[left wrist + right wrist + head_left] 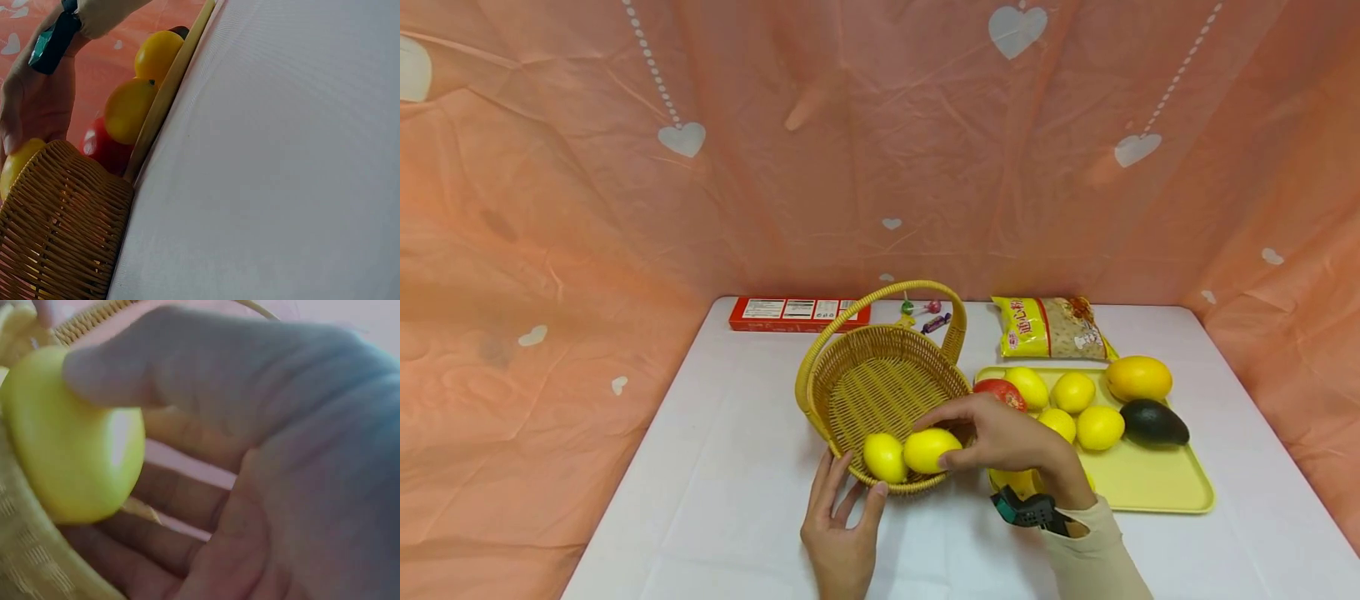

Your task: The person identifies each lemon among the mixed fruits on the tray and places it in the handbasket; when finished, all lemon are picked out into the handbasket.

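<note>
A yellow wicker basket (880,392) with a hoop handle stands mid-table. My right hand (1000,433) holds a yellow lemon (931,450) at the basket's near rim, thumb and fingers curled round it; the right wrist view shows that lemon (69,437) close up in my fingers (187,506). A second lemon (884,457) lies in the basket beside it. My left hand (842,525) rests against the basket's near outer wall (56,219) with straight fingers. A yellow tray (1157,483) to the right holds several lemons, a red fruit (1000,392), a mango (1138,377) and an avocado (1153,422).
A red box (797,314) lies at the back left of the white table (715,467). Wrapped candies (925,315) sit behind the basket and a yellow snack bag (1051,327) lies behind the tray. Pink heart-print cloth walls in the table on three sides.
</note>
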Tool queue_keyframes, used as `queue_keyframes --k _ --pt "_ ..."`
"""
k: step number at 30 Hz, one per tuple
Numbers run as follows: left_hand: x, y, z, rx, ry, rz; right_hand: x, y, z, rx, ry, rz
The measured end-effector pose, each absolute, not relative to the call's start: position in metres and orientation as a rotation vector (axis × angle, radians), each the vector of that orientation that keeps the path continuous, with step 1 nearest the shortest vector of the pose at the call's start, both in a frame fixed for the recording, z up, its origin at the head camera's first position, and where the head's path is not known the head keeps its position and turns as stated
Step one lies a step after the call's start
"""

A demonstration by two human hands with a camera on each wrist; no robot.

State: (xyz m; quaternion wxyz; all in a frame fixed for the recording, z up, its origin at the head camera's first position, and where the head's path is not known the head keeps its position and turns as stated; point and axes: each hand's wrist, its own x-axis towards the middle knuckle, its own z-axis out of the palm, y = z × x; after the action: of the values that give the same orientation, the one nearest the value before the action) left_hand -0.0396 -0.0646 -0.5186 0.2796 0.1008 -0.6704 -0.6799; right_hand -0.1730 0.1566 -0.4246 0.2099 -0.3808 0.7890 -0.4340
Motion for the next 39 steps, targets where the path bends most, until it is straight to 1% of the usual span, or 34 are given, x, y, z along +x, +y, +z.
queue_keyframes --k 11,14,17,21,27,33,39 --pt "-0.039 -0.065 -0.520 0.252 -1.801 -1.811 -0.165 0.106 -0.433 -1.169 2.261 -1.137" --pt "-0.040 -0.064 -0.520 0.238 -1.793 -1.806 -0.161 0.100 -0.432 -1.142 2.283 -1.195" --pt "-0.040 -0.065 -0.521 0.220 -1.791 -1.802 -0.160 0.104 -0.429 -1.085 2.239 -1.316" --pt "-0.040 -0.065 -0.522 0.205 -1.791 -1.798 -0.162 0.123 -0.431 -1.047 2.123 -1.519" --pt "-0.040 -0.066 -0.522 0.229 -1.797 -1.808 -0.163 0.168 -0.438 -1.018 1.998 -1.760" --pt "-0.040 -0.066 -0.523 0.238 -1.798 -1.806 -0.155 0.213 -0.441 -0.956 2.016 -1.855" --pt "-0.040 -0.064 -0.522 0.263 -1.796 -1.813 -0.136 0.256 -0.446 -0.840 2.164 -1.830"
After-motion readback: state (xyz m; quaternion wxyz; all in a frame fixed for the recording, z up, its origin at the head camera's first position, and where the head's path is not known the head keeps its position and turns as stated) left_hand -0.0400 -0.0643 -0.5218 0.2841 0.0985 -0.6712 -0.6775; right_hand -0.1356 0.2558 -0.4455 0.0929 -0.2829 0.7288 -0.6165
